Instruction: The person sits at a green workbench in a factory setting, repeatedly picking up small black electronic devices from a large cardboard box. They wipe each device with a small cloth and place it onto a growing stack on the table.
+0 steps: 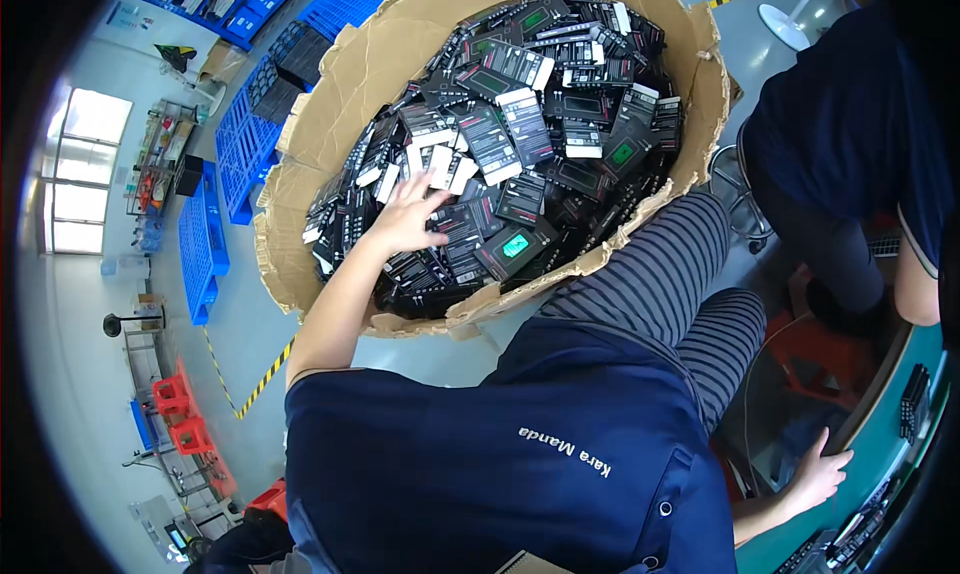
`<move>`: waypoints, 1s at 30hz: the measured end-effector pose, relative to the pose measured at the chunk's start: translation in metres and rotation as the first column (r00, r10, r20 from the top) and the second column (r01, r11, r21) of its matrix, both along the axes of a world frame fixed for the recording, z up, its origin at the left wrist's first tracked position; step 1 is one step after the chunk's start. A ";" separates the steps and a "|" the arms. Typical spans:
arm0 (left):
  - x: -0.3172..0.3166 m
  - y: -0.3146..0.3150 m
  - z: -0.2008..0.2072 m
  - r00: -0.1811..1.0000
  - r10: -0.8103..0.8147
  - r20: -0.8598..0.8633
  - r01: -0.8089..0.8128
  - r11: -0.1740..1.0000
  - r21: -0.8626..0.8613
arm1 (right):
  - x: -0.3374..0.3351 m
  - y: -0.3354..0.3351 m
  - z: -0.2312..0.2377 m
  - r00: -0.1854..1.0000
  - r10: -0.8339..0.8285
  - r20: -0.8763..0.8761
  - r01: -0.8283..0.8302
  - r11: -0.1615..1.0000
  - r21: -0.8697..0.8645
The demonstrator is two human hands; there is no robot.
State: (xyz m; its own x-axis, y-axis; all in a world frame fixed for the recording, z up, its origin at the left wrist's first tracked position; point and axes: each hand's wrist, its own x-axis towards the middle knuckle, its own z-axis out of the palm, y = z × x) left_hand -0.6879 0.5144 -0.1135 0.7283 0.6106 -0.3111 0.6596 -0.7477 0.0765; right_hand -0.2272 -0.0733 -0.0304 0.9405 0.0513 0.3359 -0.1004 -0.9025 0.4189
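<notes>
My left hand (405,220) reaches over a large, torn-edged cardboard bin (290,229), with its fingers spread. Its fingertips are at the white ends of several small black cartons (440,164); whether they touch them I cannot tell. The bin is heaped with similar flat black cartons, lying at all angles, some with a green panel (515,245) on the front. Down at the right, my right hand (815,476) is beside the edge of a green-topped table (900,414), thumb raised and apart from the fingers, with nothing seen in it.
A co-worker in dark clothes (840,104) sits close by on the right. On the table lie black items (913,402). Blue pallets (205,244) stand beyond the bin on the left, red stools (188,414) farther down. Yellow-black tape (265,379) marks the floor.
</notes>
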 end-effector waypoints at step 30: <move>-0.052 0.008 -0.001 0.856 0.373 -0.357 -0.388 0.921 0.032 | 0.003 -0.013 -0.011 0.997 0.051 0.054 -0.049 0.998 -0.024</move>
